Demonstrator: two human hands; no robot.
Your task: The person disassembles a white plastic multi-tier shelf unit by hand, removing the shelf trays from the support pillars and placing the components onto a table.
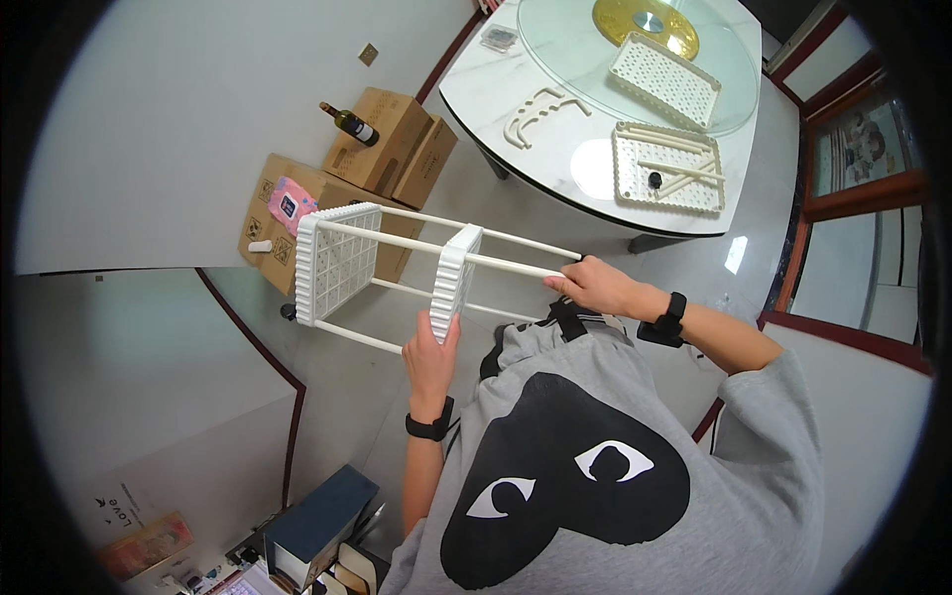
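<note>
A white plastic shelf rack is tipped on its side in front of me, its long poles pointing toward my body. Its basket-like end tier, with a grid bottom and ribbed rim, faces away to the left, and a black caster shows below it. My left hand is closed on the lower edge of the middle tier. Around the near end of an upper pole, the fingers of my right hand are wrapped. The near ends of the lower poles are partly hidden by my clothing.
A marble-look table at the back right bears two loose white tiers, one holding poles, and curved white parts. Cardboard boxes with a dark bottle and pink wipes pack stand behind the rack.
</note>
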